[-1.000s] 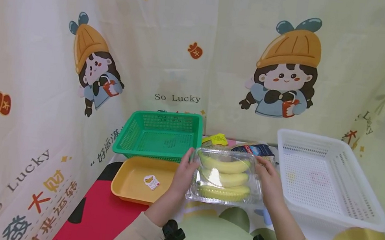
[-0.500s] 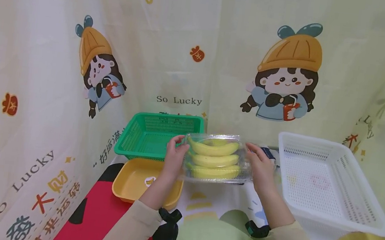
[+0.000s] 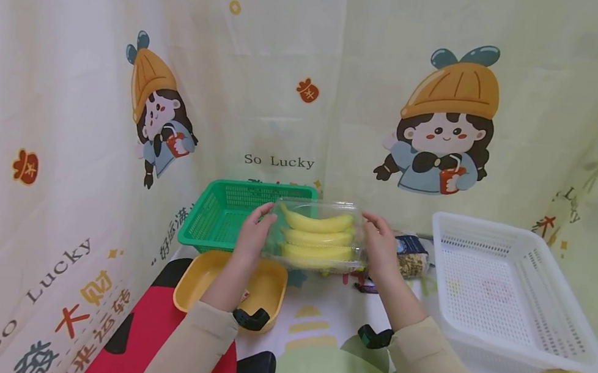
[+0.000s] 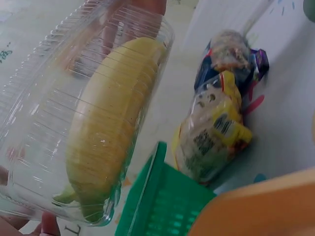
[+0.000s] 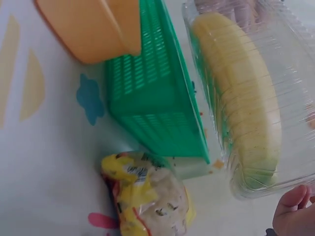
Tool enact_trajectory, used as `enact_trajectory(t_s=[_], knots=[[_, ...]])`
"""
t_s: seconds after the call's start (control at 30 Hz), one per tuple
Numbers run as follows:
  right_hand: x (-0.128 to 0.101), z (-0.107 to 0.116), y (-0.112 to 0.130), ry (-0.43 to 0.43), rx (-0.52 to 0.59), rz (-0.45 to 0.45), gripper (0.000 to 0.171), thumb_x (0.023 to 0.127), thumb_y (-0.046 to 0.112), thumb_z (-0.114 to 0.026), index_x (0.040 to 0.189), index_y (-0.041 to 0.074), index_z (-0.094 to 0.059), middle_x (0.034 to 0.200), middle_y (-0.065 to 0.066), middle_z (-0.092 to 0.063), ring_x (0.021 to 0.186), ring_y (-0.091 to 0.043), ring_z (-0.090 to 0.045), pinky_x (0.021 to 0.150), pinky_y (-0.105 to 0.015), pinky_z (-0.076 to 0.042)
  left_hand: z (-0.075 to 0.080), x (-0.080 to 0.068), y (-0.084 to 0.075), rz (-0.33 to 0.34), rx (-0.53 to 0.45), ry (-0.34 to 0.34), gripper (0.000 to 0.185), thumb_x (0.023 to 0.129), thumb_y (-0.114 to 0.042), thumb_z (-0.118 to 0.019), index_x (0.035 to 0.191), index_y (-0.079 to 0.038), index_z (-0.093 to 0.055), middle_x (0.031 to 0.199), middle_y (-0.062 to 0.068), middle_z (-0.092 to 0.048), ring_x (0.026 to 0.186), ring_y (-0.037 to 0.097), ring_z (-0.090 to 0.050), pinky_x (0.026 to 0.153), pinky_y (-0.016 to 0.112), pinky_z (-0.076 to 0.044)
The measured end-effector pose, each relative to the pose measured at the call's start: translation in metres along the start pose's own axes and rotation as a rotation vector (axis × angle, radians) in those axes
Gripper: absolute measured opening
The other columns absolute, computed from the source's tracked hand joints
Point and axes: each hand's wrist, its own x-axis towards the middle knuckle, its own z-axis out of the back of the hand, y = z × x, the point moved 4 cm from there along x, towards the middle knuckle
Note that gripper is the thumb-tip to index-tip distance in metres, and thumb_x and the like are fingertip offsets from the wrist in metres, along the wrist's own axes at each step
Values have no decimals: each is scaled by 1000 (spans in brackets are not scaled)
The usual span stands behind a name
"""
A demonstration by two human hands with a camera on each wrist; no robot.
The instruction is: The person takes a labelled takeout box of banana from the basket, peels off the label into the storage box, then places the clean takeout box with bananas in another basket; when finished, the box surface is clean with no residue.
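Observation:
Both hands hold a clear plastic clamshell box by its two ends, raised above the table. Inside lie several yellow bananas. My left hand grips the left end, my right hand the right end. In the head view the box overlaps the right part of the green basket. Seen from the left wrist, the banana shows through the ribbed side, with left fingertips at the lower end. The right wrist view has right fingers at the box's corner.
A yellow-orange tray stands in front of the green basket, partly behind the left forearm. A white basket is at the right. Bagged dry food and a yellow-marked bag lie near the back, beside a small purple packet.
Both hands have carried the box of bananas leftward and farther back, until it overlaps the green basket. The bagged food on its right shows more now.

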Motion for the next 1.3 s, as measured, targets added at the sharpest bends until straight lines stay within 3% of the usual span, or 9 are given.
enact_trajectory(t_s=[0.1,0.17,0.4,0.6,0.77,0.93,1.07,1.2,1.3], knots=[[7,-10,6,8,-7,1,45,101,30,-44,142,16,-53,154,-5,-43,117,-25,-48,95,-41,-42,11,6,-3,4,-4,-12,49,100,-33,-55,147,-23,-45,153,-2,-40,134,28,-46,112,54,-38],[10,-16,10,23,-15,-8,44,101,32,-46,141,16,-53,152,-6,-44,127,-29,-46,103,-46,-41,18,10,-6,8,6,-28,49,100,-35,-56,145,-21,-46,150,0,-42,128,28,-50,109,50,-41],[16,-36,20,144,-48,-7,46,101,40,-51,141,17,-54,148,-7,-49,125,-32,-55,108,-53,-43,48,28,-13,16,72,-87,40,98,-38,-59,129,-13,-54,132,8,-53,119,28,-55,106,45,-45],[21,-51,25,227,-49,-12,48,99,39,-55,141,16,-55,147,-7,-51,125,-34,-58,112,-55,-38,71,40,-19,32,125,-99,42,98,-42,-59,129,-14,-56,132,8,-55,120,28,-53,107,46,-43],[29,-66,34,260,-76,-42,46,99,38,-55,139,15,-57,145,-8,-53,126,-29,-58,113,-51,-39,86,50,-23,46,195,-117,35,99,-43,-54,118,-14,-58,116,7,-57,106,27,-52,97,44,-45],[43,-84,37,327,92,-134,45,103,26,-50,143,4,-50,151,-12,-46,133,-30,-51,114,-42,-41,99,66,-25,102,281,-98,36,102,-42,-44,83,-12,-50,80,5,-48,80,27,-44,81,41,-41],[49,-98,37,409,197,-188,50,105,22,-46,149,0,-40,159,-12,-33,141,-32,-41,118,-41,-35,106,75,-23,163,314,-66,44,102,-44,-42,70,-14,-43,62,0,-41,72,28,-43,82,42,-42],[53,-112,35,447,175,-235,54,104,23,-47,151,2,-34,162,-15,-25,147,-33,-32,121,-41,-31,112,82,-17,219,297,-50,40,102,-43,-44,77,-12,-47,69,1,-44,83,29,-48,98,47,-44],[57,-123,30,462,207,-295,60,102,22,-50,154,2,-27,164,-20,-14,151,-36,-22,123,-42,-24,114,86,-11,259,314,-30,38,103,-42,-42,99,-6,-53,95,11,-50,104,33,-50,107,49,-40]])
